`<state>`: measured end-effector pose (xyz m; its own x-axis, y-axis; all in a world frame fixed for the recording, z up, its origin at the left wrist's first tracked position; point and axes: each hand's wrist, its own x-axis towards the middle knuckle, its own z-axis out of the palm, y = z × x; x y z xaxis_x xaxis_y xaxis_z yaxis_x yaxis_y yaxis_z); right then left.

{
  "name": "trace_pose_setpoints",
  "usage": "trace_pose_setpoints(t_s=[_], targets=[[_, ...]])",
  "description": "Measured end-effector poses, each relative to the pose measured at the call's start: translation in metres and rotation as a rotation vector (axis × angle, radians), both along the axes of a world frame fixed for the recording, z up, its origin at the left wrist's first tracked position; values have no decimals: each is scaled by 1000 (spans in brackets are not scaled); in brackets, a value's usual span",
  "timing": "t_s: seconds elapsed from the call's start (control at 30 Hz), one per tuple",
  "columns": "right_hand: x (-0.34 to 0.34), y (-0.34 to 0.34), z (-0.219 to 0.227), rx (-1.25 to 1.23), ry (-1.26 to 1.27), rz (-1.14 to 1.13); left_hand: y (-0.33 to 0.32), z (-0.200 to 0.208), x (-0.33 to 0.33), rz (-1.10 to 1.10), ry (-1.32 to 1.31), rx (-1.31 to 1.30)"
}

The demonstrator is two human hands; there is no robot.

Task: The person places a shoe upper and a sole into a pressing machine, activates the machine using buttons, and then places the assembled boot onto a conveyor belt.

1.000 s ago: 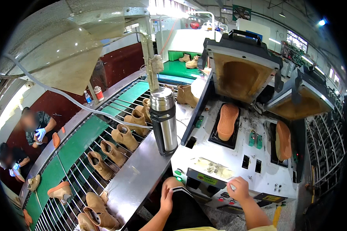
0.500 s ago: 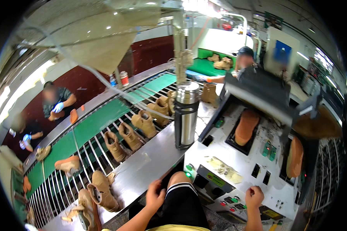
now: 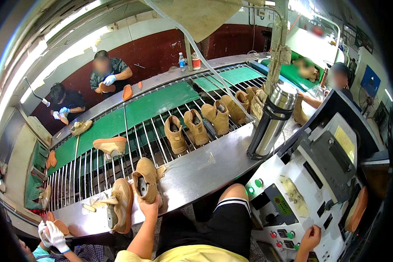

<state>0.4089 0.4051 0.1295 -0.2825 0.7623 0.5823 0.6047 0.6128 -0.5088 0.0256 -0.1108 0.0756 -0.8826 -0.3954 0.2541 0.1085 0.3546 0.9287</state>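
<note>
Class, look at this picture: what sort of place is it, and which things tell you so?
Most likely a shoe factory line: tan boots ride a railed conveyor, the left hand grips a boot, and the right hand rests on a button-covered machine.

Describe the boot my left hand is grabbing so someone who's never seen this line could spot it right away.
Start at the long conveyor of metal rods over a green belt, then follow its near steel ledge toward its left end. There the left hand grips a tan boot by its heel end. Unlike the tan boots standing upright among the rods, it is lifted at the ledge, with another boot lying beside it.
</note>
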Motion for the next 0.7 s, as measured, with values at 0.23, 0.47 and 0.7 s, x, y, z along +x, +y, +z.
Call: trace_pose_setpoints(t_s=[0.23,0.47,0.7], targets=[[101,135,51,194,-245,-640,22,-13,-129,-12,-40,96],[193,279,83,-306,-491,-828,54,-1,-227,-228,-147,36],[148,311,105,-759,-349,-288,41,-11,-234,-134,-273,-173]])
